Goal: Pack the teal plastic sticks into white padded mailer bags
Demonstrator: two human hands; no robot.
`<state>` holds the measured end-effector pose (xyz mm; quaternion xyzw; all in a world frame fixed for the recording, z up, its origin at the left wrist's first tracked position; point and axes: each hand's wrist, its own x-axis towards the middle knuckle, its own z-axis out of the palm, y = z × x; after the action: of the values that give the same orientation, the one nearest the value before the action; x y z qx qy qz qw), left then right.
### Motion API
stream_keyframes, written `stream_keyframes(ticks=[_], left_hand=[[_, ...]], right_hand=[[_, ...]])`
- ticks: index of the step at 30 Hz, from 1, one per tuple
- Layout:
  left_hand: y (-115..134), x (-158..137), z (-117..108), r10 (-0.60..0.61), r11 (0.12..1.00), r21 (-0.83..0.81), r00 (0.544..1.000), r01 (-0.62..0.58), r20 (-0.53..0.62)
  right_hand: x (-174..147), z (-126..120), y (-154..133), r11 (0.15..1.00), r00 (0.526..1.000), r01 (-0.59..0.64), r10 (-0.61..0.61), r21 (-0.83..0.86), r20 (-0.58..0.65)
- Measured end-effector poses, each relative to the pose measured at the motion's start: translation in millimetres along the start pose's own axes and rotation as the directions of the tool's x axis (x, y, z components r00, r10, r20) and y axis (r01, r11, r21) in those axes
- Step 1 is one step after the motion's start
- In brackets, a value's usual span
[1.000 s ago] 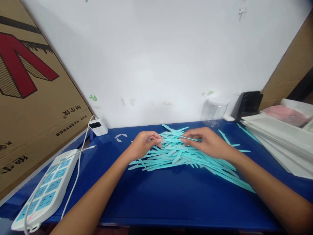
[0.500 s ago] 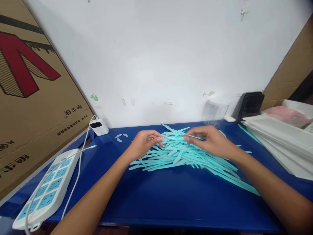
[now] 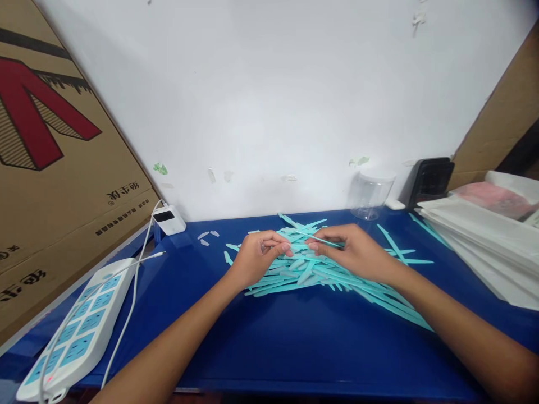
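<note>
Over a heap of slim turquoise eyebrow razors (image 3: pixel 311 275), my two hands are close together. My right hand (image 3: pixel 351 249) is closed in a pinch on one razor's handle (image 3: pixel 328 241), which slants up to the left. My left hand (image 3: pixel 261 255) has its thumb and forefinger pressed together at the left end of a razor between the hands; the fingertips hide most of that end. Small pale blade covers (image 3: pixel 204 242) lie on the blue table (image 3: pixel 295 342), left of the heap.
On the left are a power strip (image 3: pixel 80 331) with white cables, a small white device (image 3: pixel 169 220) and a large cardboard box (image 3: pixel 63 140). To the right stand a clear jar (image 3: pixel 373 193), a black holder (image 3: pixel 432 182) and stacked white trays (image 3: pixel 484 235). A white wall (image 3: pixel 269 112) rises behind.
Both hands have come closer together and slightly lower, the left moving right and the right moving left. More razors show beside my right wrist.
</note>
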<state>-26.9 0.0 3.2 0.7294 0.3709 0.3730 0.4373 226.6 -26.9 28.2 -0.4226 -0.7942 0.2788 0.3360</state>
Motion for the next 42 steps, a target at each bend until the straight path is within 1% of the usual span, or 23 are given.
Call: stream_keyframes(ticks=[3, 4, 5, 7, 9, 10, 12, 15, 18, 22, 25, 28, 30, 32, 34, 36, 39, 42], left_hand=[[-0.9, 2.8, -0.8, -0.004, 0.994, 0.104, 0.997, 0.012, -0.081], [-0.8, 4.1, -2.3, -0.019, 0.992, 0.12, 0.993, 0.033, -0.115], [-0.4, 5.5, -4.3, -0.05, 0.993, 0.101, 0.988, 0.064, -0.143], [0.6, 8.1, -9.7, -0.151, 0.988, -0.04, 0.977, 0.147, -0.15], [1.5, 9.6, -15.4, -0.242, 0.951, -0.223, 0.964, 0.214, -0.107], [1.7, 9.9, -17.8, -0.261, 0.93, -0.288, 0.962, 0.228, -0.081], [1.5, 9.4, -20.9, -0.244, 0.912, -0.351, 0.969, 0.213, -0.045], [0.4, 8.2, -20.3, -0.16, 0.906, -0.394, 0.987, 0.153, 0.015], [0.6, 7.7, -16.2, -0.115, 0.906, -0.408, 0.993, 0.114, 0.023], [2.7, 7.5, -13.1, -0.127, 0.935, -0.335, 0.992, 0.115, -0.014], [3.2, 7.1, -14.1, -0.128, 0.95, -0.297, 0.989, 0.102, -0.068], [4.0, 7.1, -13.7, -0.12, 0.93, -0.362, 0.985, 0.068, -0.123], [5.3, 7.2, -11.1, -0.106, 0.907, -0.421, 0.98, 0.027, -0.166], [6.6, 6.9, -6.8, -0.095, 0.885, -0.466, 0.975, -0.009, -0.2], [7.1, 6.1, -1.4, -0.09, 0.864, -0.503, 0.974, -0.027, -0.207], [6.9, 4.9, 3.7, -0.078, 0.848, -0.528, 0.976, -0.041, -0.201], [6.2, 3.3, 9.0, -0.063, 0.842, -0.537, 0.977, -0.056, -0.202], [6.5, 2.2, 11.2, -0.067, 0.843, -0.536, 0.976, -0.056, -0.207]], right_hand=[[2.4, -5.9, 8.4, 0.993, 0.998, -0.02, 0.013, -0.114, -0.064], [3.3, -8.3, 12.8, 0.986, 0.995, -0.03, 0.014, -0.167, -0.1], [4.2, -10.9, 17.5, 0.975, 0.99, -0.042, 0.011, -0.22, -0.139], [5.6, -16.1, 26.9, 0.951, 0.978, -0.067, 0.002, -0.302, -0.209], [6.4, -20.7, 33.9, 0.937, 0.965, -0.088, -0.004, -0.337, -0.261], [6.6, -22.4, 36.1, 0.934, 0.96, -0.093, -0.008, -0.344, -0.28], [6.9, -24.6, 38.0, 0.932, 0.953, -0.104, -0.006, -0.348, -0.302], [7.1, -24.2, 35.9, 0.922, 0.947, -0.158, 0.041, -0.353, -0.318], [6.3, -20.2, 30.0, 0.923, 0.953, -0.171, 0.067, -0.343, -0.295], [3.1, -14.5, 21.9, 0.958, 0.97, -0.111, 0.046, -0.265, -0.24], [1.7, -12.8, 17.6, 0.968, 0.978, -0.058, 0.006, -0.243, -0.209], [1.5, -10.3, 12.9, 0.974, 0.984, 0.0, -0.041, -0.228, -0.173], [0.9, -5.6, 8.3, 0.988, 0.984, -0.003, -0.024, -0.152, -0.176], [-0.5, 1.8, 2.7, 0.999, 0.989, -0.019, 0.013, -0.037, -0.145], [-2.3, 10.3, -3.0, 0.999, 0.996, -0.014, 0.018, 0.047, -0.082], [-4.0, 17.6, -7.6, 0.996, 0.999, -0.001, 0.005, 0.084, -0.052], [-5.6, 23.2, -11.1, 0.994, 0.999, 0.005, 0.0, 0.111, -0.041], [-5.9, 23.6, -11.8, 0.993, 0.999, -0.004, 0.008, 0.122, -0.036]])
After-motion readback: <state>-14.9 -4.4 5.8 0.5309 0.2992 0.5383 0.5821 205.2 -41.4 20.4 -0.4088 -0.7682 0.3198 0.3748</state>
